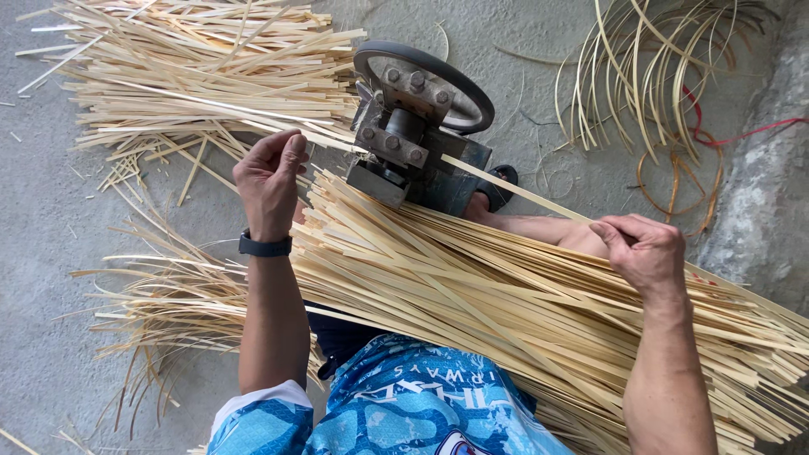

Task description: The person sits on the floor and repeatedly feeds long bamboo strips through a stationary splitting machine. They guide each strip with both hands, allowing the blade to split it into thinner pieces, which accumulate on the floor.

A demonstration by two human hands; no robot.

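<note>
Bamboo strip [514, 190] runs through the splitting machine [413, 143], both hands [645, 253] pinching it.

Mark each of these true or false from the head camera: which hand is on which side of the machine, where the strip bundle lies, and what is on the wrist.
1. The right hand pinches a strip running into the machine. True.
2. The left hand rests flat on the floor. False: it is raised by the machine's other side, fingers at a strip.
3. The strip bundle lies across the person's lap. True.
4. The left wrist is bare. False: it wears a dark wristband.
5. The machine's wheel is bright red. False: its rim is dark.
</note>
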